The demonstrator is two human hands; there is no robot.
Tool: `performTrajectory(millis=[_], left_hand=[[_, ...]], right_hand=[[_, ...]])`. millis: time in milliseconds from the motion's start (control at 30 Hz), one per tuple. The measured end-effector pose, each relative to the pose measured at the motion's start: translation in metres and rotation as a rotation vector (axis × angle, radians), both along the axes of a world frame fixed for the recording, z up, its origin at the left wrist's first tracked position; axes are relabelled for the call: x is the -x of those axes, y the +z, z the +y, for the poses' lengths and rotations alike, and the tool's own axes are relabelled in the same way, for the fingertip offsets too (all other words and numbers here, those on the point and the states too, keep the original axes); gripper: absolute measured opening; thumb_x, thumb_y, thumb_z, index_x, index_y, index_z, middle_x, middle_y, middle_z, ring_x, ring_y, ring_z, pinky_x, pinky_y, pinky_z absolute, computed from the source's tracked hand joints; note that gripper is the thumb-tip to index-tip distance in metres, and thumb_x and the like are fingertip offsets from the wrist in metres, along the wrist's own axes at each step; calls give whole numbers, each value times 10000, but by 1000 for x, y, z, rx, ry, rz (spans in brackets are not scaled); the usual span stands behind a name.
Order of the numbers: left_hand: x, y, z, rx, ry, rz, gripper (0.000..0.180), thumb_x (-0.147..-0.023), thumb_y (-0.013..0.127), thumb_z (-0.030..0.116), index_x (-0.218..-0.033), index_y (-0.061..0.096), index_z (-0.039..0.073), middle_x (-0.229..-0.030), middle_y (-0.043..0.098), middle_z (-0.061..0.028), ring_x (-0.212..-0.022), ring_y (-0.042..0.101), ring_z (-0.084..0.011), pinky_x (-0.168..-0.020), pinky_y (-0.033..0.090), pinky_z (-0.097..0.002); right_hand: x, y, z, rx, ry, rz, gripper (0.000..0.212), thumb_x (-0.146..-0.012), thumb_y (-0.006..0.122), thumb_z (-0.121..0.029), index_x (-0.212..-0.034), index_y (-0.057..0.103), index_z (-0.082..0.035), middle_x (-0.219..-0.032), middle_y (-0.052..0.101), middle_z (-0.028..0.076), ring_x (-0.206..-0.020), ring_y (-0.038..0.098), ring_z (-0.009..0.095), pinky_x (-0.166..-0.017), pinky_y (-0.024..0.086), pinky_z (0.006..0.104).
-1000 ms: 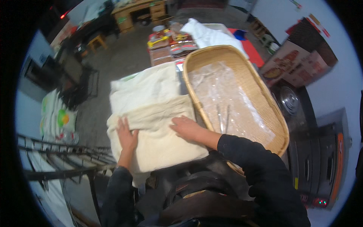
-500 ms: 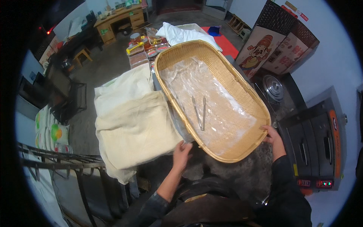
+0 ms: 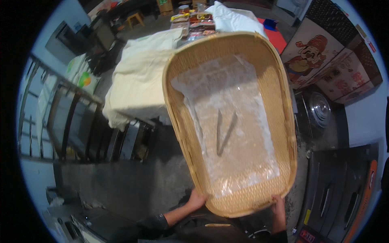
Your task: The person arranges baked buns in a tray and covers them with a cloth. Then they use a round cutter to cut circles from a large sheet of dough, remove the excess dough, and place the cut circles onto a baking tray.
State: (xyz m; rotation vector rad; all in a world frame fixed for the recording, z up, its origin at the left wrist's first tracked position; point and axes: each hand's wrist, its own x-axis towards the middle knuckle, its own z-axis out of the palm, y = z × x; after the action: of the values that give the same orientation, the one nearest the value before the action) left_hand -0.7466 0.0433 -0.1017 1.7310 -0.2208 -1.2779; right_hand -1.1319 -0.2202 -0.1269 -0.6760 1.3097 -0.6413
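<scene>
A large oval woven bamboo basket (image 3: 287, 133) fills the middle of the view, its near end close to my body. My left hand (image 3: 197, 200) is closed on the rim at the near left corner. At the near right, my right hand (image 3: 278, 205) grips the rim too, its fingers partly hidden. Inside lies a clear, crinkled plastic sheet (image 3: 247, 154) on the basket's bottom. A pair of metal tongs (image 3: 221, 139) rests on that sheet, arms spread and pointing away from me.
Cream cloths (image 3: 139, 85) cover the table at left, with a metal rack (image 3: 73, 121) beyond. Packaged goods (image 3: 198, 24) and a white sack (image 3: 233, 18) lie at the far end. A dark oven (image 3: 332, 190) stands at right, near a round metal lid (image 3: 319, 108) and a folding screen (image 3: 320, 56).
My left hand has gone from beside the basket onto its rim. The basket has turned to point more straight away from me and come nearer. The view has shifted too.
</scene>
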Motion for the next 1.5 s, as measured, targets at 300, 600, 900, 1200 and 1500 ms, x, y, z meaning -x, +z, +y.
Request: performTrajectory(millis=[300,600,900,1200,1500], left_hand=[[233,-107,168,172,-134,241,630,-866,847,250,-1398,632,-10,-1321,736,-176,-1260,684,-300,-1069,539,-414],[98,-137,152,-498,-11,-14,592,-818,797,298,-1346,691,53,-1207,763,-238,-1152,738,-392,-1004,574,-472],[-116,-226,156,-170,631,-334,771,-984,682,142,-1639,318,-40,-1414,661,-238,-1237,677,-294,-1034,545,-394],[-59,-230,152,-340,885,166,255,-991,713,158,-1183,748,-6,-962,764,-61,-888,696,-157,-843,554,-318],[14,-220,152,-485,780,-61,355,-953,702,319,-1187,747,56,-1162,752,-202,-1072,712,-417,-908,572,-482]], right_hand=[[137,69,107,-59,53,368,339,-803,748,-37,-1127,649,-28,-995,672,95,-932,691,258,-810,592,397],[32,-97,90,-271,270,429,358,-862,659,-79,-1210,609,-8,-841,641,75,-653,642,200,-516,542,341],[-357,-300,79,-439,253,-77,350,-934,636,-102,-1278,603,-49,-1156,671,129,-1001,699,302,-792,624,449],[-589,-408,23,-613,-20,-294,378,-1048,614,-124,-1404,542,-15,-1403,617,172,-1283,625,348,-1066,573,523],[-609,-281,131,-330,927,390,917,-910,825,-249,-1677,340,-119,-1559,470,146,-1365,508,335,-1176,425,459]])
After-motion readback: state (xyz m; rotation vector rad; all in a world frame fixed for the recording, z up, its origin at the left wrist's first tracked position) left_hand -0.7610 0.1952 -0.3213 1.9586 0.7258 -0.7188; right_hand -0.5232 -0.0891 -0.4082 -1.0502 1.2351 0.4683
